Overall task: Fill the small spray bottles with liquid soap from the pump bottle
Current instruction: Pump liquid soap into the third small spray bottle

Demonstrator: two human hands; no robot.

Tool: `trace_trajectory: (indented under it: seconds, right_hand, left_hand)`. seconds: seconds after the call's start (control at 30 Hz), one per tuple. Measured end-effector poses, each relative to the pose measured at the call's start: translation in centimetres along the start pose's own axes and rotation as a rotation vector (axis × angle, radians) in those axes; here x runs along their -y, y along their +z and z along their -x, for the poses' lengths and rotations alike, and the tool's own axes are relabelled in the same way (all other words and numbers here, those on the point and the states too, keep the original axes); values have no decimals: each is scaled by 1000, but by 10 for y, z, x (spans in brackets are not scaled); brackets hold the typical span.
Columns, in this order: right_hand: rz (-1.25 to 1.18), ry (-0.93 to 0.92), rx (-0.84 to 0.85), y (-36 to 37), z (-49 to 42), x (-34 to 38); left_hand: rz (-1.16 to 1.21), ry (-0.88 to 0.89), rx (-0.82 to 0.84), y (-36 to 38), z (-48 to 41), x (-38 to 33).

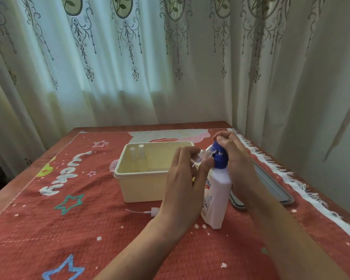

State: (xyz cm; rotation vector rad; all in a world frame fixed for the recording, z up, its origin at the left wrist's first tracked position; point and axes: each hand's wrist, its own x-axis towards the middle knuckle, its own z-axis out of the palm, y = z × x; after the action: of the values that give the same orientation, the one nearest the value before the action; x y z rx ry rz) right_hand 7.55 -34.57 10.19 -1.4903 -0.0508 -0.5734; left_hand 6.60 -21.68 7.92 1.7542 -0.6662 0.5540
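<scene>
The left hand (185,178) has its thumb and fingers curled round a small spray bottle (202,156). The bottle is clear and capless, tilted so that its open neck points up and away from the palm, toward the nozzle just beyond the thumb. Close beside it, the right hand (235,156) is curled over the blue pump head (218,161) of the pump bottle (216,199), fingers bunched on top. The bottle's white body stands upright on the cloth between the two wrists, touching the left hand.

Just beyond the left hand's knuckles, on its outer side, sits a cream plastic box (141,184). Two more small bottles (141,152) stand upright in the box's far corner, well away from the fingers. Near the left wrist, on its outer side, a white spray cap (155,211) with its thin tube lies flat on the cloth. Under and beyond the right forearm lies a flat grey tray (271,184).

All of this rests on a red cloth (89,229) patterned with stars and fringed in white. A pale embroidered curtain (129,67) hangs behind it.
</scene>
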Motion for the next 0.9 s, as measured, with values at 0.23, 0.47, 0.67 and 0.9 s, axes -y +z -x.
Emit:
trace_trajectory:
  seconds: [0.23, 0.47, 0.67, 0.9]
  right_hand:
    - [-20, 36, 7, 1, 1, -2]
    - [-37, 18, 8, 1, 2, -1]
    - [-26, 14, -15, 2, 2, -2]
    - [-19, 32, -38, 2, 1, -2]
  left_hand:
    - [-2, 3, -11, -1, -2, -1]
    - [6, 6, -28, -1, -1, -1]
    - [4, 18, -27, 0, -1, -2]
    - [9, 22, -22, 0, -1, -3]
